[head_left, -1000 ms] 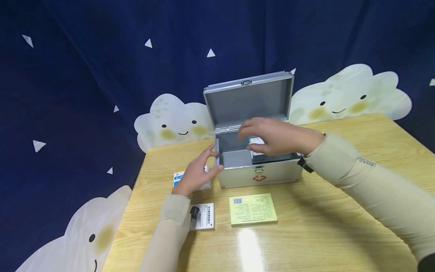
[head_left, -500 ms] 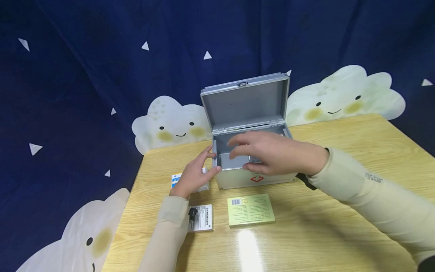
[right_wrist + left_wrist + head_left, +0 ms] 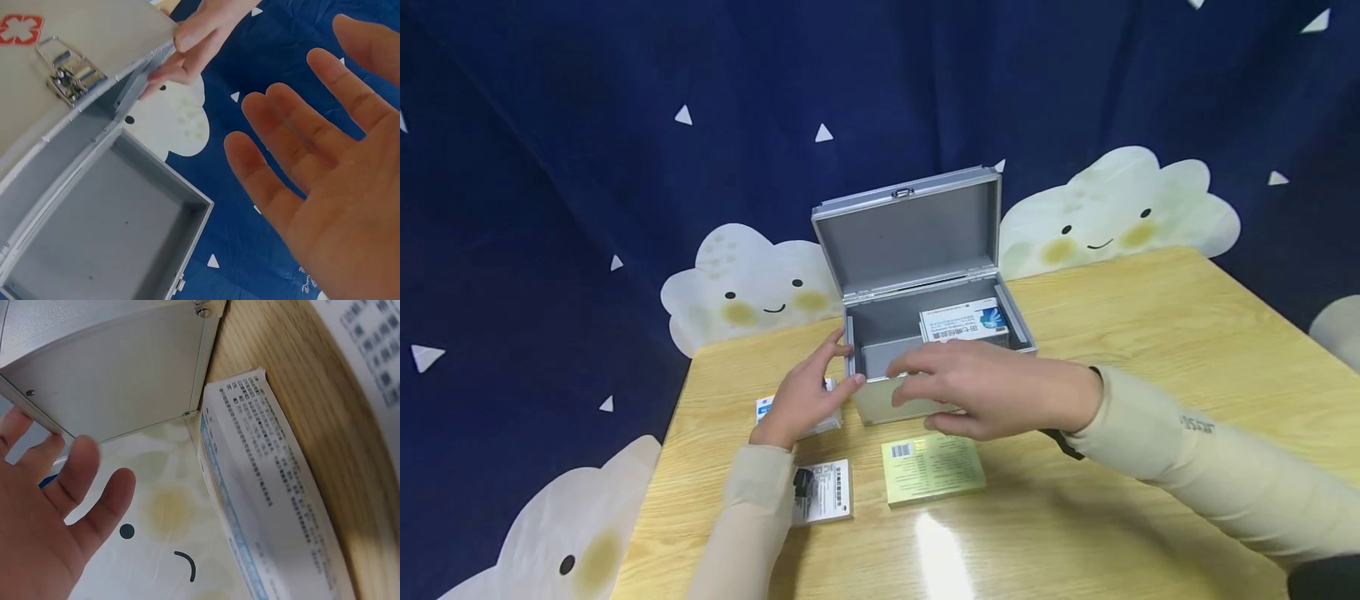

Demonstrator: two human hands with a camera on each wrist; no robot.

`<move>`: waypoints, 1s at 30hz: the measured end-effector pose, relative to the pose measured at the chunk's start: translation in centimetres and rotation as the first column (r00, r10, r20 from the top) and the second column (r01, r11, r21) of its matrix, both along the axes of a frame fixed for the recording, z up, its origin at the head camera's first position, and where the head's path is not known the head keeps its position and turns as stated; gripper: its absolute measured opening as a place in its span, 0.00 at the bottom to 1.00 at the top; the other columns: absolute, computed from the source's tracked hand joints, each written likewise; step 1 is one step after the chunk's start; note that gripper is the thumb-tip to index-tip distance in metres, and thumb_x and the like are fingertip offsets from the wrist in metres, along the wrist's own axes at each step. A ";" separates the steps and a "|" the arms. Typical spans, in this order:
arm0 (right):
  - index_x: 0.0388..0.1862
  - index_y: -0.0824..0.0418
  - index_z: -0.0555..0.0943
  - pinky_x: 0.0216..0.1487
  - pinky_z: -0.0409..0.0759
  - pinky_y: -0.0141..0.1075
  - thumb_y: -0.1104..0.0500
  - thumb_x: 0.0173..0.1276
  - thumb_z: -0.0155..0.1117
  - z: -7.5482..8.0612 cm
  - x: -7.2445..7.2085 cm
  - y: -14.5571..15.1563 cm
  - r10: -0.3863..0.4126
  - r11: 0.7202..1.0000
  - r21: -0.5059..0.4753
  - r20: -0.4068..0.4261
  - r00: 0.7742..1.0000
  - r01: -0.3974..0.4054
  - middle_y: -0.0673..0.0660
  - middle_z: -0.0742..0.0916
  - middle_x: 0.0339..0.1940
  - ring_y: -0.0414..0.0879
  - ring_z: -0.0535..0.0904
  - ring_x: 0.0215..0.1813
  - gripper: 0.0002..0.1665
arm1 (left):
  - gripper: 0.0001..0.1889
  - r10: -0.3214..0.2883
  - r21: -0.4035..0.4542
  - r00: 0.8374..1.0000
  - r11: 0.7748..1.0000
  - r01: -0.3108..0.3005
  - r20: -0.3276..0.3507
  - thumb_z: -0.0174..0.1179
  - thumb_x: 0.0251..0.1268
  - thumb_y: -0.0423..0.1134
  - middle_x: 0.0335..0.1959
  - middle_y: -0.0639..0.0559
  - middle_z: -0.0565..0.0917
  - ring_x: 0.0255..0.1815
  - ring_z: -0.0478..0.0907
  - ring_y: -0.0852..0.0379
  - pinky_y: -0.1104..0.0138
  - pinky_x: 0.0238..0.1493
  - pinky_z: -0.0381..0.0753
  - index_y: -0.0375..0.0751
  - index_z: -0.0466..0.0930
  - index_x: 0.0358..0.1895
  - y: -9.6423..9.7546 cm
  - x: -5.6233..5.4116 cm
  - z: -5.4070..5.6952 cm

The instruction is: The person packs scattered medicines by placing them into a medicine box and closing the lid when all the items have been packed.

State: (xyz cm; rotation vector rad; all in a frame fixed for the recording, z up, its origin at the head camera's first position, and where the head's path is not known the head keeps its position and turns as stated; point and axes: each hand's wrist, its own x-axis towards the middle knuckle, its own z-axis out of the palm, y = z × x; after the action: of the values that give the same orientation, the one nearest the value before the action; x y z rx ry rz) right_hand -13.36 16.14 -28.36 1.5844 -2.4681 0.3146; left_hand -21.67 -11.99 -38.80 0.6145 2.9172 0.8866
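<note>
A silver metal first-aid case (image 3: pixel 910 237) stands on the table with its lid raised. My left hand (image 3: pixel 801 404) touches the case's left edge with spread fingers, the thumb by the front corner. In the right wrist view, my right hand (image 3: pixel 325 162) is empty, its fingers spread and relaxed. The head view has this hand in front of the case, above a pale yellow-green box (image 3: pixel 934 471). Inside the case, on the right, lies a white medicine box (image 3: pixel 962 323) with a blue picture. My right hand hides part of the case front.
A white and blue box (image 3: pixel 262 475) lies beside the case, partly behind my left hand in the head view. Nearer the front, a white printed box (image 3: pixel 829 492) lies by my left wrist. A dark blue curtain (image 3: pixel 880 75) with cloud shapes hangs behind the wooden table (image 3: pixel 1090 317).
My right hand has drawn back out of the case toward the front, uncovering the medicine box inside. My left hand stays at the left edge. The head view has shifted slightly.
</note>
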 end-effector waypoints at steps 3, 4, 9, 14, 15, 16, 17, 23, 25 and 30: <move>0.55 0.52 0.80 0.63 0.80 0.43 0.55 0.66 0.68 -0.2 0.2 -0.2 -0.001 1.000 0.005 0.009 1.000 0.000 0.54 0.81 0.63 0.47 0.80 0.62 0.19 | 0.38 -0.008 -0.003 0.999 1.000 0.008 -0.045 0.55 0.66 0.64 0.69 0.65 0.74 0.52 0.79 0.46 0.50 0.53 0.79 0.64 0.56 0.77 -0.4 -0.1 0.1; 0.56 0.51 0.80 0.64 0.79 0.43 0.55 0.66 0.68 -0.3 0.2 -0.3 -0.002 1.000 0.009 0.014 1.000 0.002 0.54 0.81 0.64 0.47 0.80 0.62 0.19 | 0.36 -0.012 -0.006 0.998 1.000 0.012 -0.060 0.56 0.66 0.63 0.70 0.64 0.73 0.54 0.78 0.47 0.50 0.54 0.78 0.62 0.59 0.76 -0.5 -0.1 0.1; 0.59 0.50 0.79 0.66 0.78 0.44 0.52 0.66 0.68 -0.8 0.7 -0.5 -0.026 0.999 0.038 0.056 0.998 0.024 0.54 0.80 0.66 0.48 0.79 0.65 0.22 | 0.29 -0.041 -0.023 0.991 0.999 0.038 -0.127 0.57 0.66 0.60 0.78 0.60 0.63 0.74 0.64 0.46 0.41 0.72 0.61 0.51 0.72 0.66 -0.8 0.1 -0.3; 0.60 0.50 0.78 0.66 0.78 0.46 0.52 0.67 0.68 -1.4 1.0 -0.3 -0.072 0.995 0.070 0.097 0.993 0.066 0.53 0.79 0.68 0.49 0.77 0.67 0.23 | 0.28 -0.065 -0.025 0.985 0.998 0.062 -0.159 0.56 0.66 0.61 0.80 0.59 0.60 0.78 0.59 0.45 0.39 0.75 0.55 0.49 0.75 0.63 -0.3 -0.2 -0.4; 0.60 0.50 0.78 0.66 0.78 0.47 0.53 0.67 0.68 -1.5 1.0 -0.2 -0.081 0.994 0.076 0.105 0.991 0.073 0.54 0.79 0.68 0.50 0.77 0.67 0.23 | 0.29 -0.069 -0.023 0.985 0.998 0.066 -0.158 0.56 0.66 0.61 0.79 0.59 0.60 0.78 0.60 0.46 0.40 0.75 0.55 0.49 0.75 0.63 -0.1 -0.3 -0.3; 0.60 0.50 0.77 0.66 0.78 0.47 0.53 0.66 0.68 -1.7 1.0 -0.2 -0.087 0.994 0.082 0.110 0.990 0.078 0.54 0.78 0.68 0.50 0.77 0.67 0.23 | 0.29 -0.072 -0.024 0.986 0.997 0.069 -0.154 0.56 0.66 0.62 0.79 0.60 0.60 0.77 0.61 0.46 0.40 0.75 0.56 0.49 0.74 0.64 0.0 -0.3 -0.3; 0.61 0.50 0.77 0.66 0.77 0.47 0.53 0.66 0.68 -1.9 1.0 -0.2 -0.092 0.993 0.090 0.119 0.989 0.082 0.54 0.78 0.69 0.51 0.77 0.67 0.24 | 0.29 -0.074 -0.026 0.986 0.997 0.071 -0.152 0.56 0.66 0.62 0.79 0.60 0.60 0.76 0.62 0.47 0.41 0.74 0.57 0.50 0.74 0.64 0.1 -0.3 -0.2; 0.62 0.51 0.76 0.65 0.78 0.46 0.52 0.66 0.67 -3.4 1.3 -0.8 -0.085 0.988 0.144 0.152 0.985 0.063 0.56 0.77 0.69 0.51 0.76 0.68 0.25 | 0.30 -0.065 -0.018 0.992 0.998 0.063 -0.105 0.57 0.65 0.62 0.80 0.61 0.59 0.71 0.70 0.47 0.45 0.69 0.69 0.53 0.73 0.66 0.0 -0.1 0.1; 0.63 0.50 0.76 0.66 0.78 0.47 0.52 0.66 0.67 -3.9 1.4 -1.1 -0.082 0.986 0.159 0.178 0.981 0.054 0.56 0.77 0.69 0.51 0.76 0.69 0.26 | 0.31 -0.051 -0.009 0.996 0.999 0.051 -0.078 0.57 0.65 0.63 0.79 0.63 0.60 0.69 0.72 0.47 0.46 0.66 0.72 0.56 0.71 0.68 -0.1 0.0 0.1; 0.63 0.50 0.76 0.66 0.78 0.48 0.52 0.66 0.66 -4.7 1.4 -1.9 -0.074 0.985 0.166 0.197 0.978 0.041 0.56 0.78 0.69 0.51 0.76 0.68 0.26 | 0.36 -0.036 0.008 0.998 0.999 0.036 -0.047 0.56 0.65 0.65 0.75 0.67 0.67 0.61 0.78 0.48 0.51 0.58 0.78 0.64 0.60 0.75 -0.3 -0.2 0.1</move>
State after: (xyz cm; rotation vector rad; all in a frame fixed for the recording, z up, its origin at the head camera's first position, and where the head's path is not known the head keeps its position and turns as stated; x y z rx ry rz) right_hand -11.93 14.27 -33.09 1.6098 -2.7522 0.2860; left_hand -21.86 -12.24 -38.65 0.6961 2.9349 0.8938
